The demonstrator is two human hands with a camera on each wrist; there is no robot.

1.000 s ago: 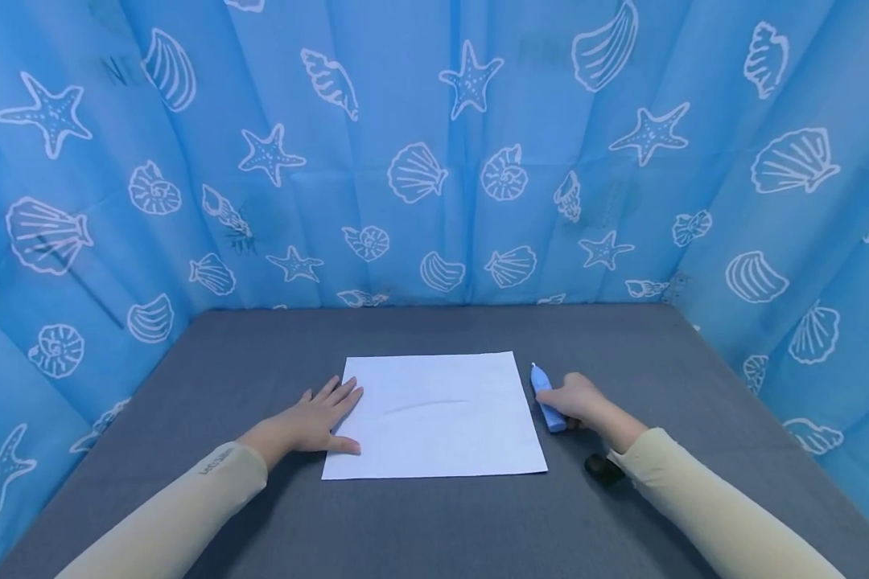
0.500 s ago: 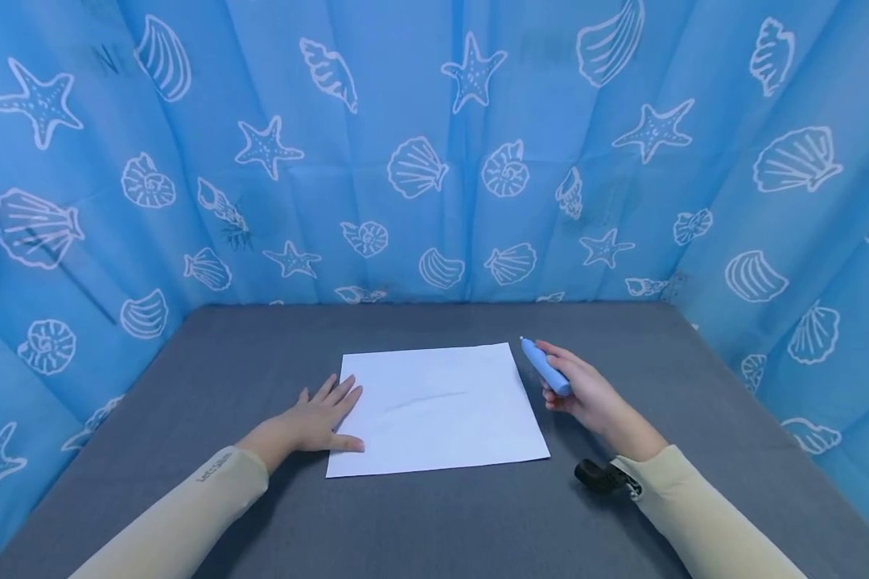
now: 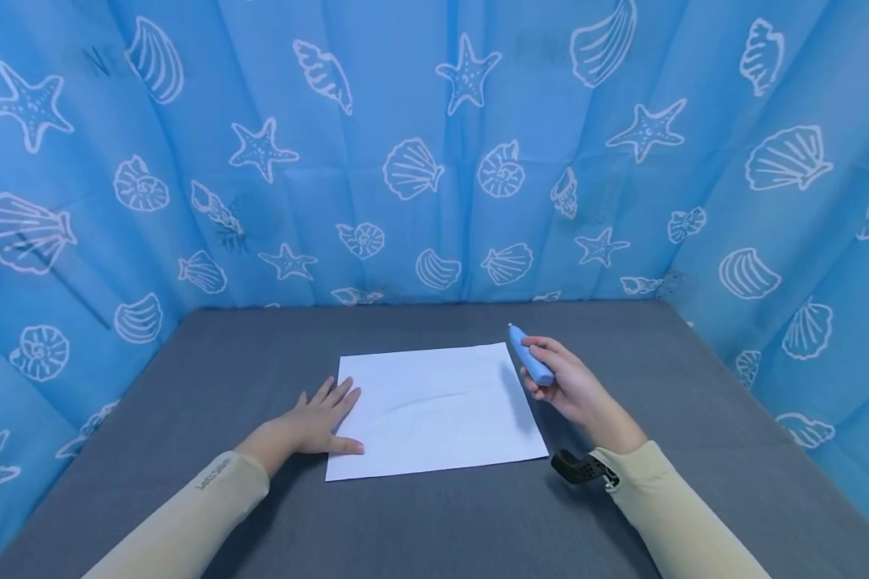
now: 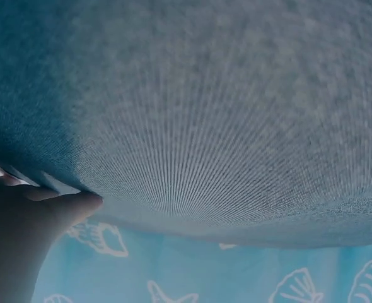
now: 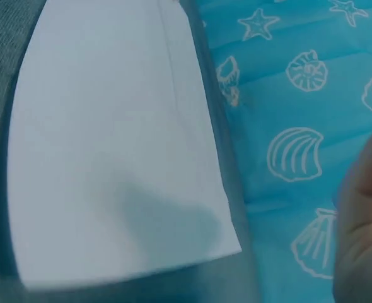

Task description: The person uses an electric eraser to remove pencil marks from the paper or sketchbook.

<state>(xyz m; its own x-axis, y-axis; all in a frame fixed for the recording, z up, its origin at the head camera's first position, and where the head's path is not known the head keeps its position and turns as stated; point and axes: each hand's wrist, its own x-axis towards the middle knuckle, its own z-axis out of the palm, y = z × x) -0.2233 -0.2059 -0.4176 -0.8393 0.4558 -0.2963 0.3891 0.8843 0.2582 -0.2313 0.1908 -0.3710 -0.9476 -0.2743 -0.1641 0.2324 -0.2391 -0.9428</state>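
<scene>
A white sheet of paper [image 3: 434, 434] lies on the grey table, with a faint curved crease near its middle. My left hand [image 3: 310, 424] rests on its left edge, fingers spread. My right hand [image 3: 572, 384] holds a light-blue, thick pen-shaped tool [image 3: 530, 356] with a small white tip, raised near the paper's upper right corner. The tool points up and to the left, its tip clear of the sheet. In the right wrist view, a shadow falls on the paper [image 5: 98, 95], and part of my hand [image 5: 366, 246] shows at the right; the tool is hidden there.
Grey cloth covers the table [image 3: 434, 531]. A blue curtain [image 3: 434, 217] with white shells and starfish surrounds its back and sides. A black strapped device [image 3: 574, 466] sits under my right wrist.
My right hand has lifted the blue tool from beside the paper and carried it up and left to the sheet's right edge. The paper's right side has shifted slightly upward. My left hand stays put.
</scene>
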